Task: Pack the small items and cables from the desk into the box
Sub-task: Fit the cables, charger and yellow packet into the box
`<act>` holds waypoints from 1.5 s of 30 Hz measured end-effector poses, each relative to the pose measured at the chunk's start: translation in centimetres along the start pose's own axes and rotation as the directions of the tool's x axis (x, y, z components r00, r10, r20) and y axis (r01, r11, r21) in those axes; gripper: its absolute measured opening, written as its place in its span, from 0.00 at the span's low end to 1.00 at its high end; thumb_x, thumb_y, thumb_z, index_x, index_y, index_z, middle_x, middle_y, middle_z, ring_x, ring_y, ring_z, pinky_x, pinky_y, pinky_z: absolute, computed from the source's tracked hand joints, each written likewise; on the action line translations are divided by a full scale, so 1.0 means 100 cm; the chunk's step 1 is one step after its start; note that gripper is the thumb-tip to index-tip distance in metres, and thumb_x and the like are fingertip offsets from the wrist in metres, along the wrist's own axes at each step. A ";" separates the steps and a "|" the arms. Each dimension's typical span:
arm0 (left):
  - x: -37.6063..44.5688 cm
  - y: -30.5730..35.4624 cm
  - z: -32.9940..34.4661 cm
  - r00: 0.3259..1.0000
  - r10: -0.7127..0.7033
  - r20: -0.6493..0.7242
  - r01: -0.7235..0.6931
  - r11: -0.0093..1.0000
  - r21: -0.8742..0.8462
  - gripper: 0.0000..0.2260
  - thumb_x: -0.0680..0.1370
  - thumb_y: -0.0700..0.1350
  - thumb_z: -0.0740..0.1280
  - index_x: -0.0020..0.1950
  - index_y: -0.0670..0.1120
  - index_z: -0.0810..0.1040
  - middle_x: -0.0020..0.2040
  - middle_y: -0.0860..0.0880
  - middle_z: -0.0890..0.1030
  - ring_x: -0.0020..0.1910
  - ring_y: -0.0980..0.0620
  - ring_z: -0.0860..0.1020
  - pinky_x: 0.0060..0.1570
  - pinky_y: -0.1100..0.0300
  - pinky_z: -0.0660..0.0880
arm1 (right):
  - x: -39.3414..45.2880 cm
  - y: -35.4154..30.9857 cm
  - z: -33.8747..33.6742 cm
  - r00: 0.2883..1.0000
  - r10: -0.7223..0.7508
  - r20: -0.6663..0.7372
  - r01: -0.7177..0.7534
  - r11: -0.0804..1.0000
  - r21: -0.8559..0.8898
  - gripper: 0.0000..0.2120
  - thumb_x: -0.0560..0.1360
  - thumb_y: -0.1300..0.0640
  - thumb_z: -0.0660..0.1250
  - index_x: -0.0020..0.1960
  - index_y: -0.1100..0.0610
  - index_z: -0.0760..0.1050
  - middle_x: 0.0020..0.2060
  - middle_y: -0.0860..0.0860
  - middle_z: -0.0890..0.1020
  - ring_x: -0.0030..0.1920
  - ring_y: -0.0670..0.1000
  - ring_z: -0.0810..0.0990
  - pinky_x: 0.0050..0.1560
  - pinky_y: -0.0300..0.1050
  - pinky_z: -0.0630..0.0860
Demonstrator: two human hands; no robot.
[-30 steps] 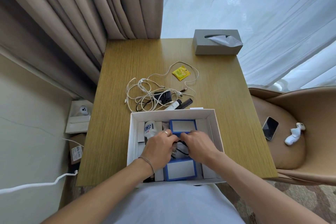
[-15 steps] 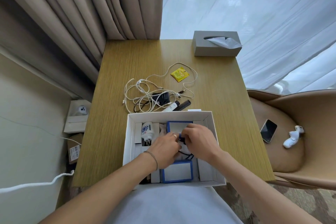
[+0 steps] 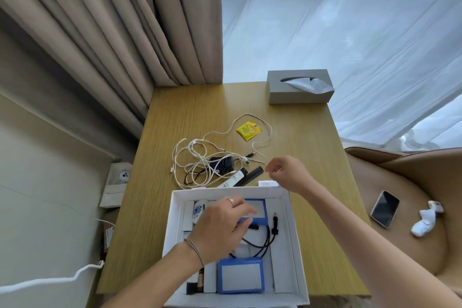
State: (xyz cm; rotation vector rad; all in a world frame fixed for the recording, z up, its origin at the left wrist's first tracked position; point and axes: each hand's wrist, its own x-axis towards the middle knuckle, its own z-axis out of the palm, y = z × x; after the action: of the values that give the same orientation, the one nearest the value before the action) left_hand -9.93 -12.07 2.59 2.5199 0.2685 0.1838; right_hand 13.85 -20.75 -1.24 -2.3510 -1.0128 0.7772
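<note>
White cardboard makes the box, and it sits at the near edge of the tabletop, right in front of the person. Inside it lie two blue cases, a small white bottle with blue print, and a black cable that curls along the bottom.

Half a second ago both hands were close together in the box, working on the black cable. Now the right hand has come up and out. It hangs over the tabletop just past the far wall of the box, near a black comb and a small white slip. Its fingers are loosely curled and I cannot see anything in them. The left hand has stayed in the box. Its fingers are spread and reach over the far blue case, but it is blurry, so I cannot tell if they touch it.

A pile of white cables waits on the tabletop just behind the box, mixed up with a black charger and a white tube. A yellow packet lies a bit further back, inside a loop of cable.

Bare wood shows on the left and right of the box, and more at the back by the grey tissue box. Curtains hang behind. A phone lies on the brown chair to the right.
</note>
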 end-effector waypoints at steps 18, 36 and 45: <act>0.088 -0.051 -0.020 0.910 -0.411 0.061 0.414 0.910 -0.035 0.08 0.80 0.45 0.65 0.52 0.53 0.83 0.49 0.55 0.81 0.48 0.56 0.79 0.51 0.53 0.79 | 0.056 0.035 0.034 0.901 -0.102 0.422 0.256 0.910 -0.327 0.20 0.73 0.54 0.70 0.64 0.53 0.76 0.56 0.53 0.82 0.53 0.54 0.80 0.50 0.48 0.78; 0.136 -0.091 0.009 0.740 -0.554 0.381 0.421 0.824 0.380 0.12 0.80 0.46 0.63 0.63 0.54 0.79 0.59 0.51 0.81 0.52 0.49 0.79 0.51 0.54 0.77 | 0.060 0.048 0.046 0.968 -0.084 0.235 0.149 0.950 -0.276 0.25 0.67 0.57 0.75 0.62 0.56 0.73 0.52 0.53 0.74 0.49 0.53 0.75 0.44 0.45 0.74; 0.150 -0.099 0.025 0.777 -0.509 0.371 0.269 0.800 0.536 0.07 0.78 0.47 0.64 0.53 0.50 0.80 0.50 0.49 0.82 0.51 0.44 0.80 0.45 0.54 0.72 | 0.042 0.022 -0.005 0.963 0.222 0.150 -0.268 0.789 0.553 0.20 0.75 0.54 0.74 0.64 0.57 0.73 0.52 0.55 0.82 0.44 0.54 0.84 0.35 0.41 0.78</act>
State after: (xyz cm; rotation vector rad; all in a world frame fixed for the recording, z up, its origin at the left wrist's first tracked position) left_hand 3.62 -2.03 -4.06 2.7671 0.6952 -0.7950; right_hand 17.70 -19.01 -3.51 -1.9431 -0.4051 1.1007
